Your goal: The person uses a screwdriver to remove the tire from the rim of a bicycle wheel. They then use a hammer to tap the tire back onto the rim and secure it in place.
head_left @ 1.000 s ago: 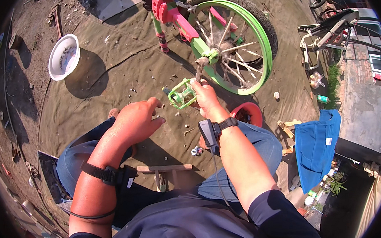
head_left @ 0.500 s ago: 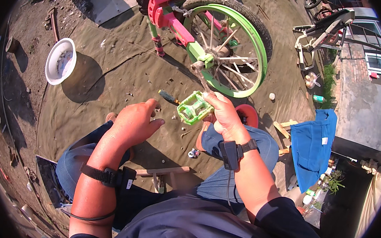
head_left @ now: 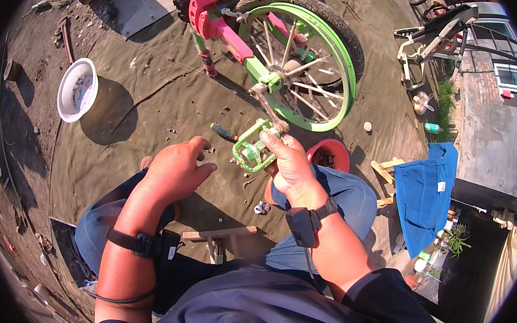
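Note:
My right hand (head_left: 297,173) grips a light green bicycle pedal (head_left: 253,152), thumb along its near edge and fingers hidden beneath it. The pedal sits at the lower end of a dirty crank arm (head_left: 270,108); whether it is threaded in is hidden by its frame and my thumb. Beyond it stands a small bicycle's green-rimmed wheel (head_left: 347,101) with a pink and green frame (head_left: 238,46). My left hand (head_left: 176,167) hovers left of the pedal, fingers apart and holding nothing. A tool with a dark and yellow handle (head_left: 223,132) lies just past the pedal.
A red bucket (head_left: 344,162) stands right of my right hand, close to my knee. On the left is a white basin (head_left: 63,99). A wooden stool (head_left: 219,233) is between my legs. Blue cloth (head_left: 424,196) hangs at the right, below another bicycle frame (head_left: 428,44).
The pedal has turned in my right hand, showing its frame more side-on. My right hand has shifted slightly left and down. The left hand stays nearly in place, empty.

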Tool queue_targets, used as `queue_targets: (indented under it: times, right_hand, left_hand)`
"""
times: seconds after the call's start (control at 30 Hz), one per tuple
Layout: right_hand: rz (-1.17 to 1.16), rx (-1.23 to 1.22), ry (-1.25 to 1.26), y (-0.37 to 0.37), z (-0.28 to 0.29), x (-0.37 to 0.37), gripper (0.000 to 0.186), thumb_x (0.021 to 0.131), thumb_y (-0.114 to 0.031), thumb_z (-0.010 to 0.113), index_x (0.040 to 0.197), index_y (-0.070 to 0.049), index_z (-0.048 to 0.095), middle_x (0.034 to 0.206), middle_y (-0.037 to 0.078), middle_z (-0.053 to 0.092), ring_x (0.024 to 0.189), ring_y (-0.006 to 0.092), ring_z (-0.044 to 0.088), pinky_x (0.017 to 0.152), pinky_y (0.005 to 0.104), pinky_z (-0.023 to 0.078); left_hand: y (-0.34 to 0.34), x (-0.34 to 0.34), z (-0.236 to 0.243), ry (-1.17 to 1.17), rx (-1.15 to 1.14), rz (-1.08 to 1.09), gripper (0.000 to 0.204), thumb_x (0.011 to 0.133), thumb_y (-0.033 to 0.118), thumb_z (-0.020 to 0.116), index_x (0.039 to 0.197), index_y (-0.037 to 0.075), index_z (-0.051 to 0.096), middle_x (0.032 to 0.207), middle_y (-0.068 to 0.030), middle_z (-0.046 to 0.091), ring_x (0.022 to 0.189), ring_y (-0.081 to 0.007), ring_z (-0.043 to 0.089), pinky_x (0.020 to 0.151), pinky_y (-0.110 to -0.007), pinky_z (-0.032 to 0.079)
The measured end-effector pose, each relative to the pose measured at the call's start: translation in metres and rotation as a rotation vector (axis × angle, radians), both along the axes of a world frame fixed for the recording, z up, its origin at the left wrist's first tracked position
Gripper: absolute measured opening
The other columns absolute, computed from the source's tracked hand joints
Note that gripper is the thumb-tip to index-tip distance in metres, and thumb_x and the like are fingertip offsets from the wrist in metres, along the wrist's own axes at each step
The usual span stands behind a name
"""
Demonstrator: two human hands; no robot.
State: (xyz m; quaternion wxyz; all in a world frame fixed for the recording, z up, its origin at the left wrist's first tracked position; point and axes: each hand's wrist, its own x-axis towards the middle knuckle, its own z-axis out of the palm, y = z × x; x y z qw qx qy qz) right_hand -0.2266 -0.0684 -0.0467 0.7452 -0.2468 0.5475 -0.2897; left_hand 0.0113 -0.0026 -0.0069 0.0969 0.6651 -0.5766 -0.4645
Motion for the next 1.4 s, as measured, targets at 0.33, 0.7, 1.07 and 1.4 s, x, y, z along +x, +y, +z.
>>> queue_targets:
  times: [0.33,0.7,1.07,1.4]
  right_hand:
    - [0.088,0.029,0.269,-0.021,-0.073,0.064,0.026,0.095,-0.032,0.069,0.113,-0.014,0.063,0.09,-0.004,0.064,0.074,0.0062,0.059,0.054,0.0234,0.039]
    - [0.013,-0.028,0.122,-0.03,-0.102,0.072,0.027,0.093,-0.018,0.071,0.113,-0.001,0.065,0.099,0.004,0.069,0.085,0.0124,0.064,0.075,0.0287,0.051]
    - [-0.02,-0.04,0.078,0.005,-0.018,0.006,0.026,0.094,-0.013,0.07,0.115,0.001,0.063,0.099,0.004,0.069,0.085,0.0112,0.066,0.076,0.0264,0.053]
    - [0.049,-0.041,0.149,-0.001,-0.055,0.023,0.026,0.095,-0.019,0.07,0.113,-0.002,0.064,0.099,0.003,0.069,0.085,0.012,0.064,0.074,0.0282,0.05]
  left_hand:
    - [0.004,0.002,-0.002,0.024,-0.004,0.023,0.043,0.083,0.024,0.074,0.117,0.001,0.062,0.102,-0.0174,0.072,0.091,-0.0342,0.07,0.08,-0.042,0.055]
    - [0.003,0.009,0.004,0.032,-0.027,0.038,0.043,0.082,0.024,0.074,0.116,0.001,0.063,0.102,-0.0177,0.072,0.091,-0.0348,0.07,0.08,-0.043,0.055]
    - [0.003,0.008,0.003,0.014,-0.051,0.017,0.042,0.082,0.025,0.074,0.115,0.001,0.063,0.102,-0.0183,0.072,0.091,-0.0345,0.07,0.079,-0.043,0.055]
    - [0.0,0.009,0.006,0.003,-0.036,0.022,0.043,0.082,0.024,0.075,0.116,0.0,0.062,0.102,-0.0189,0.072,0.091,-0.0353,0.07,0.079,-0.043,0.055]
